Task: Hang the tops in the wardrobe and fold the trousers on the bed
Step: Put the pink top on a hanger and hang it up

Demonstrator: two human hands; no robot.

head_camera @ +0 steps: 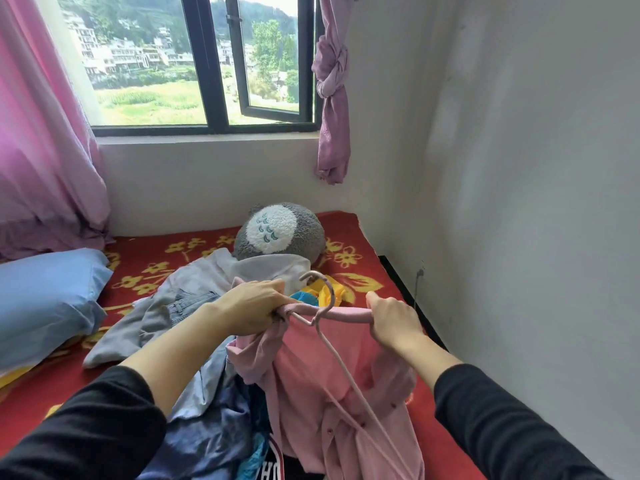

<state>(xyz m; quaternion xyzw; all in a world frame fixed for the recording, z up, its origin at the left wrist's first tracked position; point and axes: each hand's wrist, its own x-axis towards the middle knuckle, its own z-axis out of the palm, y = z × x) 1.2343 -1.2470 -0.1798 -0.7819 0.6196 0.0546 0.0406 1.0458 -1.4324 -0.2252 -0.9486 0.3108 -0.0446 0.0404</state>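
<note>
Head view, pile point(187, 306): unsorted clothes mid-bed point(145, 261).
Left hand point(254, 306): clenched on pink shirt point(374, 393) shoulder and hanger point(331, 294).
Shirt: lifted over pile, between hands.
Right hand point(391, 323): gripping collar.
Risk: hanger may slip from the neck if either grip slackens; hem could snag pile.
Room: wall point(519, 202) close right; open leftward.

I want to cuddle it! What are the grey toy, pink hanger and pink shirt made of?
Grey toy: fluffy plush, fuzzy tufted pile. Pink hanger: probably smooth plastic or coated wire, thin and evenly coloured. Pink shirt: thin woven cloth; it drapes in soft folds.
</note>
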